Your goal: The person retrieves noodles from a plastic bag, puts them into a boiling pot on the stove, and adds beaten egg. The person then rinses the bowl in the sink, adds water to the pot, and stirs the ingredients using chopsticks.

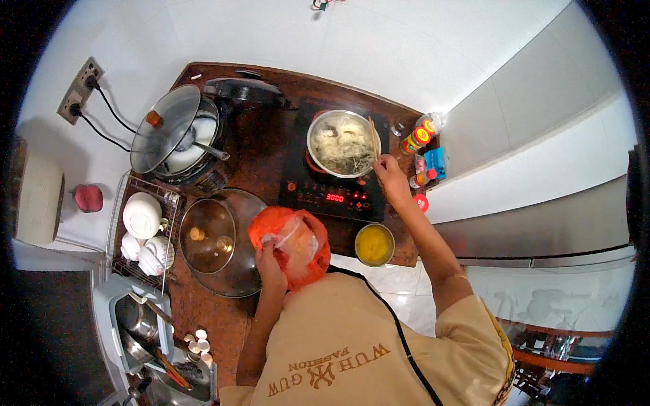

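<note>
My left hand (271, 265) is closed on a red plastic bag (311, 269) in front of my chest; a whitish, see-through bag shows in its opening. What lies inside is hard to make out. My right hand (388, 173) grips a pair of chopsticks (373, 135) at the right rim of a metal pot (313, 157). Pale food and dark strands (345, 149) fill the pot in cloudy liquid. It sits on a black induction cooker (305, 195) with a lit red display. Close below my right forearm is a bowl of yellow liquid (374, 245).
Glass lids (207, 235) lie left of the red bag. A rice cooker with a tilted lid (150, 139) stands at back left. Cups (143, 215) fill a wire rack. Eggshells (198, 344) lie by the sink. Bottles and jars (421, 135) line the right edge.
</note>
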### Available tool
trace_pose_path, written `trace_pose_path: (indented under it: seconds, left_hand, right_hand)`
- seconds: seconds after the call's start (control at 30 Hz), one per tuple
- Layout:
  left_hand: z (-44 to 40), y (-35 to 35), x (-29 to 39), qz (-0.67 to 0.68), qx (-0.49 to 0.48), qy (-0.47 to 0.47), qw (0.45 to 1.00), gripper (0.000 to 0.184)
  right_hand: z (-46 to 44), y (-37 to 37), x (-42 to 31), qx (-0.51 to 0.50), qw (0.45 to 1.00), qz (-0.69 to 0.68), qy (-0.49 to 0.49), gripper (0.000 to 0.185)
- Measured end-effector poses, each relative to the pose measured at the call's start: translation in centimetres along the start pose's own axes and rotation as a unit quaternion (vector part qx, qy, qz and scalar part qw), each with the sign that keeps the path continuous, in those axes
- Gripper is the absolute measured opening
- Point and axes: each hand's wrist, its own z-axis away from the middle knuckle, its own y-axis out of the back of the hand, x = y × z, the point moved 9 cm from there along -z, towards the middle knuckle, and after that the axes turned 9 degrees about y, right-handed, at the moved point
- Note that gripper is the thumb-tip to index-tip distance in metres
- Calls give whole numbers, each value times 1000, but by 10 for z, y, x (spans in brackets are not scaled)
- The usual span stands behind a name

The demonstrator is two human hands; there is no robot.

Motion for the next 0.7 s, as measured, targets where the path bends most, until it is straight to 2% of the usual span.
trace_pose_path:
  seconds: [0.07,0.2,0.27,0.3,0.37,0.43,0.5,0.53,0.57,0.6,0.63,0.7]
  left_hand:
    - [0,2,1,-5,12,1,1000,21]
    - [-1,8,0,-41,10,16,999,22]
    - [3,3,2,-18,16,5,1000,21]
    - [6,1,6,4,19,-8,1000,21]
    - [-6,11,-4,-14,22,19,999,22]
    - [-5,13,-9,-31,30,48,998,23]
    - [-2,2,3,0,8,-16,1000,25]
    - [2,-2,6,-11,26,3,1000,28]
    - [2,-1,8,-11,36,3,999,28]
    - [1,-3,9,-2,35,5,999,28]
    - [1,-3,9,6,32,7,999,28]
    - [-7,-1,8,29,1,-20,999,28]
  right_hand:
    - [-3,-15,-16,-60,977,156,131,32]
    - [-6,-22,-24,-53,980,118,150,38]
    - [-4,-16,-38,-35,971,123,203,42]
    - [-3,-19,-33,-38,971,123,203,42]
    - [-5,-35,8,-84,996,-18,37,42]
    - [-3,-29,11,-64,997,-16,45,40]
    - [0,-21,12,-49,997,-18,52,39]
    - [-3,-3,-16,-29,983,108,144,36]
    - [-2,10,-48,-5,945,229,234,34]
    - [0,25,-66,42,952,208,223,30]
    - [5,25,-81,39,952,204,225,30]
    - [15,18,-96,24,987,-50,148,27]
